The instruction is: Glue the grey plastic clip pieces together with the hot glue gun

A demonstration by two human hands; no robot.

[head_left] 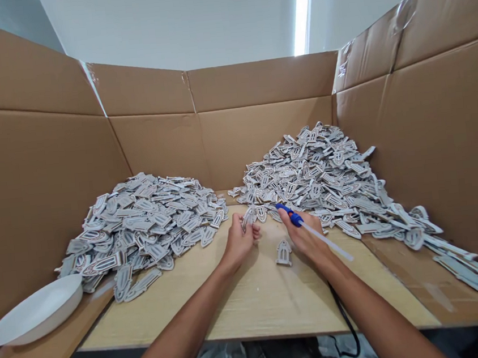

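My left hand (240,240), near the middle of the board, pinches a small grey cut-out piece (249,216) between its fingers. To its right, my right hand (307,234) is wrapped round a blue glue gun (289,214). A translucent glue stick (326,240) sticks out of its rear, and its front end points toward the held piece without visibly touching it. Between my hands, another grey arch-shaped piece (283,253) lies on the pale wooden board (244,309).
Large heaps of grey pieces lie at the left (149,217) and the right (315,176). A white bowl (39,311) sits at the far left. Tall cardboard walls (259,125) surround the board. A black cable (343,316) hangs over the front edge by my right forearm.
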